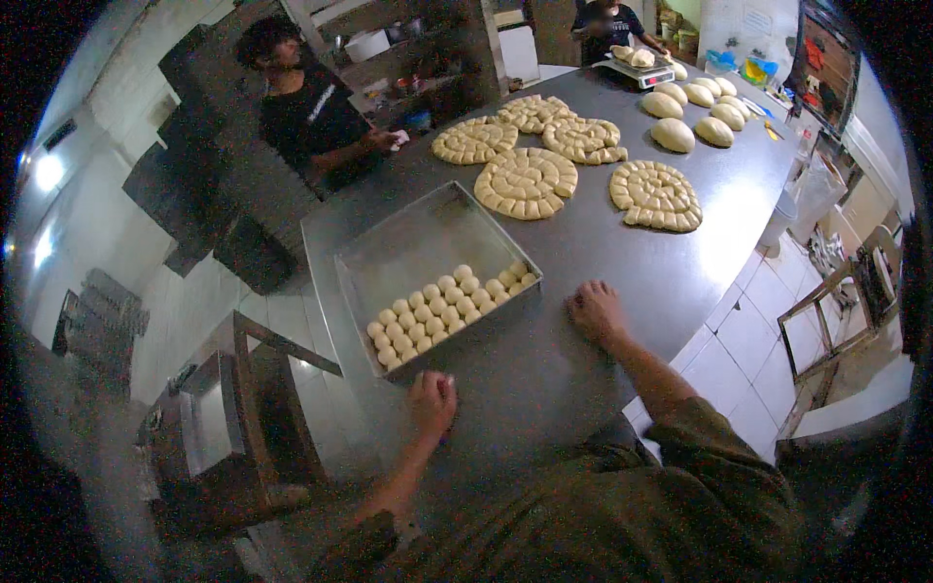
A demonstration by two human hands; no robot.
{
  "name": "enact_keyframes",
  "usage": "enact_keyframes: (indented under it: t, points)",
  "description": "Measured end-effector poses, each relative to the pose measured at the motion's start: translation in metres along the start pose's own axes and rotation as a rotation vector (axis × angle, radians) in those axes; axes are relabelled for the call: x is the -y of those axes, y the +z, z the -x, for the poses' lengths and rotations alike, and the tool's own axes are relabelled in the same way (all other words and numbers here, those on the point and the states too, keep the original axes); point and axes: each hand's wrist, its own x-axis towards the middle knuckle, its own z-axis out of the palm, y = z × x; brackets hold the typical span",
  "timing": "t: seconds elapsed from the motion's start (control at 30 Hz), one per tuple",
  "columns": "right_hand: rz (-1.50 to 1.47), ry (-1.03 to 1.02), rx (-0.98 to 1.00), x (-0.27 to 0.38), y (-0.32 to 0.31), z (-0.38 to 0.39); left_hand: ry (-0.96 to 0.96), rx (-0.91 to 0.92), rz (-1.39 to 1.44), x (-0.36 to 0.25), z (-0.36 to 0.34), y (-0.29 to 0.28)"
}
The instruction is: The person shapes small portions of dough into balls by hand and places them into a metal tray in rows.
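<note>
My left hand (433,402) is closed, its fingers curled in, just off the near edge of a square metal tray (387,255). Whatever it may hold is hidden. Rows of small round dough balls (428,319) fill the near side of that tray. Right of the tray, my right hand (595,313) rests palm down on the metal table with its fingers bent under; anything beneath them is out of sight. Beyond the tray lie several flat dough spirals scored into pieces, the nearest dough spiral (526,184) close to the tray's far corner.
Large smooth dough lumps (673,135) sit at the far right of the table (559,364), near a scale (640,72) bearing dough. A person (309,112) stands across on the left, another person (622,24) at the far end. A wooden frame (826,321) stands on the right.
</note>
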Motion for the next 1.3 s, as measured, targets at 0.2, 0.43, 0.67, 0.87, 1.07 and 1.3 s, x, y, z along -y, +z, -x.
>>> enact_keyframes:
  t: [0.2,0.43,0.67,0.87,1.07,1.3]
  points:
    - [-0.199,-0.180,-0.024,0.057,0.020,0.093,-0.101,-0.024,0.076,0.092,0.107,0.033]
    - [-0.134,0.021,-0.039,0.057,0.027,0.042,0.411,-0.590,-0.114,0.004,0.011,0.020]
    - [-0.153,-0.059,-0.081,0.042,-0.001,0.062,0.129,-0.313,0.172,0.053,0.014,0.002]
    - [-0.234,-0.157,-0.039,0.062,0.002,0.087,0.431,-0.408,0.335,0.053,0.052,0.021]
    - [-0.238,-0.001,-0.075,0.058,0.009,0.054,-0.065,-0.191,0.163,0.035,0.004,0.012]
    - [-0.277,0.284,0.151,0.076,-0.047,0.074,-0.575,-0.781,0.439,0.098,0.051,-0.004]
